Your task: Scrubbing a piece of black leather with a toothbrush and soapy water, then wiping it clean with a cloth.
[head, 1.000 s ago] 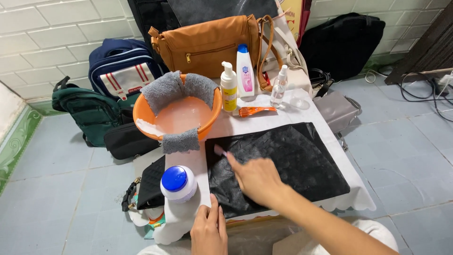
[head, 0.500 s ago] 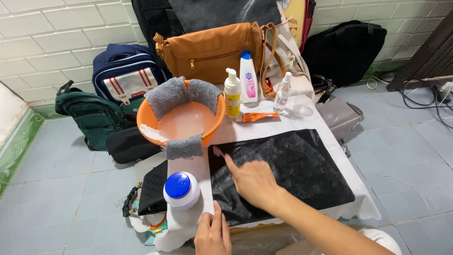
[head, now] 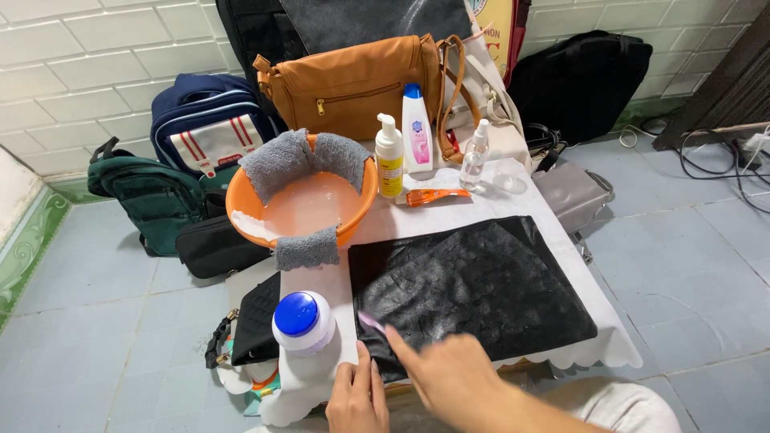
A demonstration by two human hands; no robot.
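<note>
At bottom centre of the frame the right hand (head: 453,377) grips a small pink-headed brush (head: 370,321), fingers closed round its handle, bristle end on the near-left corner of the flat black bag (head: 481,285). Just left of it the left hand (head: 357,397) lies flat, fingers together, pressing the bag's near edge and the white table cover (head: 481,210) – holding nothing. The bag fills the centre-right of the table.

Left of the hands: 1 white jar w/ blue lid (head: 302,321), contents not visible; a second black bag (head: 258,319) beside it at the table's left edge.

Upper centre: 1 orange basin (head: 302,207) w/ cloudy pale liquid, 3 grey cloths (head: 277,160) draped on its rim. Right of it 3 bottles – yellow pump bottle (head: 390,164), white-pink bottle w/ blue cap (head: 417,132), clear spray bottle (head: 475,156) – plus 1 orange tool (head: 433,195) lying flat.

Behind, top of frame: tan shoulder bag (head: 353,76); upper left, a navy backpack (head: 204,120) and a green backpack (head: 140,192).
</note>
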